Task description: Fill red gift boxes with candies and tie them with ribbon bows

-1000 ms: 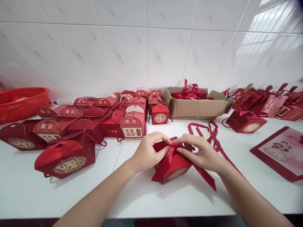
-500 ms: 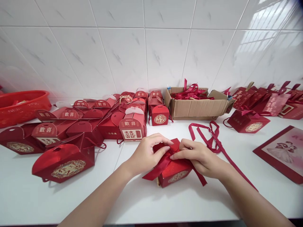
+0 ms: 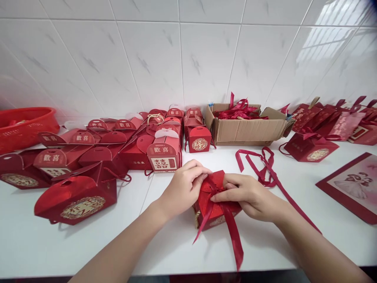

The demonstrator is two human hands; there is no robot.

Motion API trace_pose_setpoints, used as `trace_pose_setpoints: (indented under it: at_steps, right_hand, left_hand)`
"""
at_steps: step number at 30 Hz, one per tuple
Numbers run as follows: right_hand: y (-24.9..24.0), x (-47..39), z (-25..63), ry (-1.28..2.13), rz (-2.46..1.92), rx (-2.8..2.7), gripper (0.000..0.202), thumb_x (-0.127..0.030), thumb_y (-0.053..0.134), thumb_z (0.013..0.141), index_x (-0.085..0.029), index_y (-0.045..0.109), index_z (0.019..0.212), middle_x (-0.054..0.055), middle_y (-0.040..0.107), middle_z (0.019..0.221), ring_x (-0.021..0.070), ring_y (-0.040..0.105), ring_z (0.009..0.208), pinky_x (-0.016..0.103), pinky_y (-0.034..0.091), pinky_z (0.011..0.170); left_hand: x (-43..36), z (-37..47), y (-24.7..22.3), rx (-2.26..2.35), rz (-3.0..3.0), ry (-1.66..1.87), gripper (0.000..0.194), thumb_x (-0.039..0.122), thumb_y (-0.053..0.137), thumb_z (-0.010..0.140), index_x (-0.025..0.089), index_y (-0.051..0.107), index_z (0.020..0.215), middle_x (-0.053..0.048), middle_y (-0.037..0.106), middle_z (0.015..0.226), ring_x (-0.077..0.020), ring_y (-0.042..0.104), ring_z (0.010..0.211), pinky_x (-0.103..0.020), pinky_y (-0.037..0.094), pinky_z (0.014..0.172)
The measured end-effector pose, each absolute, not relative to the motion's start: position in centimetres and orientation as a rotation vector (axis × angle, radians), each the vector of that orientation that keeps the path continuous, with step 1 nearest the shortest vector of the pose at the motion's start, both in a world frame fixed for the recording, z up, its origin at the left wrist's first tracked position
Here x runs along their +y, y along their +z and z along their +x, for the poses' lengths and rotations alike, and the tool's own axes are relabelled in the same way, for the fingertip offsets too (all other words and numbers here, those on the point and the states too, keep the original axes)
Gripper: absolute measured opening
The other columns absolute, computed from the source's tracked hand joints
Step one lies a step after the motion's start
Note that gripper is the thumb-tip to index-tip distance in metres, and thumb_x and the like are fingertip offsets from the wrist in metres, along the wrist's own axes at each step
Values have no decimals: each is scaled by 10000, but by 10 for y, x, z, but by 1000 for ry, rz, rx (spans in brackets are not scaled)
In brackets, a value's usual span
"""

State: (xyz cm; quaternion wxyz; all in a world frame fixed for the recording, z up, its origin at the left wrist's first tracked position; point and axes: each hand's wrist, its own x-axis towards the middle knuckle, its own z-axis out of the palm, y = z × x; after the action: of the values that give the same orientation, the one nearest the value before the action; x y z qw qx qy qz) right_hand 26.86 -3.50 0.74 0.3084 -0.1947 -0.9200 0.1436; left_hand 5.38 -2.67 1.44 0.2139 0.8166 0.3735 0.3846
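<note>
In front of me on the white table stands a small red gift box [image 3: 218,212] with gold print on its side. A dark red ribbon [image 3: 234,234] is looped at the top of the box, and its two tails hang over the near face. My left hand [image 3: 187,190] is closed at the box's left upper edge, thumb and fingertips pinching the ribbon near the knot. From the right, my right hand [image 3: 247,196] pinches the ribbon at the knot, its index finger lying across the lid. Fingers partly hide the knot.
Several red gift boxes [image 3: 85,206] crowd the left. A cardboard box [image 3: 247,131] of ribbons stands by the tiled wall. A loose ribbon [image 3: 273,179] lies right of my hands. Farther right are a ribboned box [image 3: 312,149] and a picture-printed red box [image 3: 353,184]. A red basket [image 3: 29,127] sits far left.
The ribbon's tails, spread out to either side before, now hang down over the near face of the box. My left fingers have shifted slightly. The view has tilted down a little.
</note>
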Motion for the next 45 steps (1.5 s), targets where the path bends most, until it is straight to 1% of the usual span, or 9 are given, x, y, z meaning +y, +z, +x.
trace_pose_setpoints:
  at_steps: [7, 11, 13, 16, 18, 25, 33, 39, 45]
  right_hand:
    - [4, -38, 271, 289, -565, -2333, 468, -13, 363, 876, -235, 586, 1223, 25, 494, 789, 114, 448, 650, 242, 400, 562]
    - [7, -40, 274, 422, -737, -2213, 424, -162, 526, 900, -239, 460, 1312, 5, 545, 795, 116, 487, 667, 249, 433, 599]
    - [10, -40, 277, 477, -819, -2215, 371, -230, 615, 860, -228, 516, 1218, 19, 576, 856, 124, 513, 715, 259, 453, 636]
    - [15, -38, 282, 541, -874, -2229, 92, -255, 624, 853, -198, 592, 917, 26, 582, 847, 120, 511, 715, 250, 444, 615]
    - [17, -38, 284, 597, -888, -2188, 90, -248, 597, 870, -188, 568, 810, 16, 570, 789, 105, 500, 666, 234, 427, 567]
    - [13, -36, 281, 678, -863, -2098, 31, -222, 592, 878, -197, 606, 890, -3, 596, 743, 89, 518, 627, 218, 425, 547]
    - [11, -36, 273, 709, -753, -2102, 211, -155, 568, 883, -226, 658, 1060, 38, 643, 879, 123, 572, 774, 254, 464, 661]
    - [8, -40, 268, 685, -639, -2202, 438, 7, 458, 799, -222, 654, 1118, 2, 591, 755, 93, 495, 624, 218, 410, 548]
    - [9, -41, 270, 666, -633, -2231, 471, -4, 439, 774, -210, 632, 1151, 10, 633, 783, 104, 531, 643, 221, 424, 554]
  left_hand:
    - [-33, 55, 20, 1096, 2060, 931, 67, 160, 518, 851, 171, 555, 796, -20, 511, 870, -129, 523, 790, -274, 449, 740]
    - [-32, 52, 23, 1045, 1973, 892, 31, 151, 540, 821, 181, 545, 814, -17, 500, 898, -139, 511, 847, -281, 427, 776]
    - [-30, 51, 24, 1035, 1947, 883, 21, 168, 547, 824, 184, 538, 814, -14, 494, 899, -142, 505, 852, -289, 415, 789]
    - [-29, 48, 25, 1009, 1941, 852, 63, 218, 588, 821, 190, 533, 805, -9, 493, 908, -147, 500, 871, -305, 391, 830]
    - [-30, 47, 26, 967, 1959, 793, 104, 259, 618, 815, 190, 547, 782, -10, 498, 927, -152, 500, 894, -314, 372, 870]
    - [-33, 46, 28, 879, 1995, 723, 156, 332, 602, 837, 190, 563, 783, -27, 495, 982, -160, 498, 934, -309, 373, 890]
    - [-33, 47, 26, 861, 1985, 784, 211, 283, 645, 799, 193, 466, 735, -17, 502, 939, -153, 491, 881, -302, 392, 846]
    - [-34, 50, 24, 941, 1999, 761, 301, 295, 726, 724, 205, 458, 826, -9, 472, 943, -157, 470, 884, -303, 401, 833]
    - [-33, 49, 26, 950, 1928, 774, 332, 300, 725, 712, 205, 416, 787, 2, 468, 904, -142, 464, 806, -288, 399, 752]
